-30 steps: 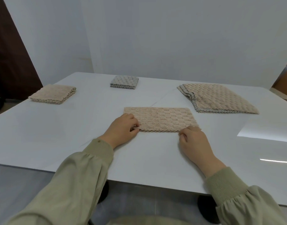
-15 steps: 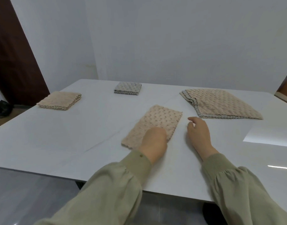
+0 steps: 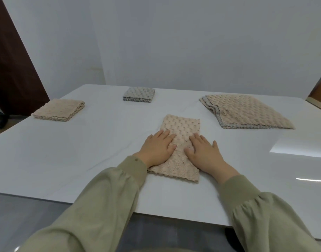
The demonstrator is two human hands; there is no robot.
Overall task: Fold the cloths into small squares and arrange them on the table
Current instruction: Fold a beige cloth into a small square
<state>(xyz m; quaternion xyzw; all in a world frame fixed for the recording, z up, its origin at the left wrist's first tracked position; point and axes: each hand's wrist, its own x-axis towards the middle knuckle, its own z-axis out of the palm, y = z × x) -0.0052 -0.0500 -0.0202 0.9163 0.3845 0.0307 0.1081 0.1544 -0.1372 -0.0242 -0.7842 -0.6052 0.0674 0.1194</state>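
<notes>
I am observing the beige waffle-textured cloth (image 3: 181, 127) lying as a long, narrow folded strip on the white table (image 3: 65, 151). It is sitting toward the near edge, about midway across, with its long axis running away from me. Both hands are pressing on its nearer half. The left hand (image 3: 157, 148) is lying flat over the strip's left edge, fingers straight and close together, pointing away from me and gripping nothing; its outer side is overlapping the bare tabletop. The right hand (image 3: 204, 151) is lying flat on the strip's right side, fingers extended and slightly spread, thumb reaching inward onto the fabric, likewise holding nothing. The hands are sitting just beside each other, with a band of cloth showing between them. The strip's far end is lying uncovered, and its near end is showing between the wrists, with stacked layers visible along that edge. Olive-green sleeves (image 3: 108, 197) are covering both forearms to the wrists. Working outward, a beige folded square (image 3: 59, 110) is sitting at the table's far left, well apart from the strip. A grey folded square (image 3: 138, 94) is sitting near the far edge, left of centre. A larger stack of beige cloths (image 3: 246, 110) with grey edging is lying at the far right, near the strip's far end but not touching it. A white wall (image 3: 174, 42) is standing behind the table, and a dark brown panel (image 3: 12, 66) is showing at the left.
</notes>
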